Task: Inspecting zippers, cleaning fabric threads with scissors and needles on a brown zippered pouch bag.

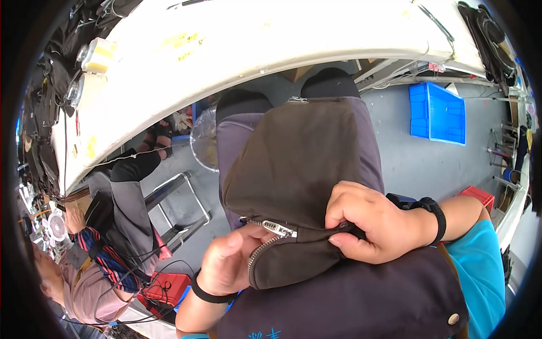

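A dark brown fabric bag (299, 158) with metal zippers lies across my lap. Its zipped opening is partly undone near me, and a silver zipper slider (278, 228) sits at the left of the seam. My right hand (375, 223) pinches the fabric at the right end of that opening between thumb and curled fingers. At the left edge, my left hand (223, 263) reaches its fingers in beside the zipper, their tips hidden by the bag. The left thumb stands up, apart from the fabric. A second zipper pull (298, 100) shows at the far edge.
A white table (237, 45) curves ahead of my knees. On the floor to the right stands a blue crate (437, 116); a red crate (479, 196) is nearer. At left, another person (93, 282) sits by a metal-framed stool (179, 209). A clear bag (204, 138) hangs beside my leg.
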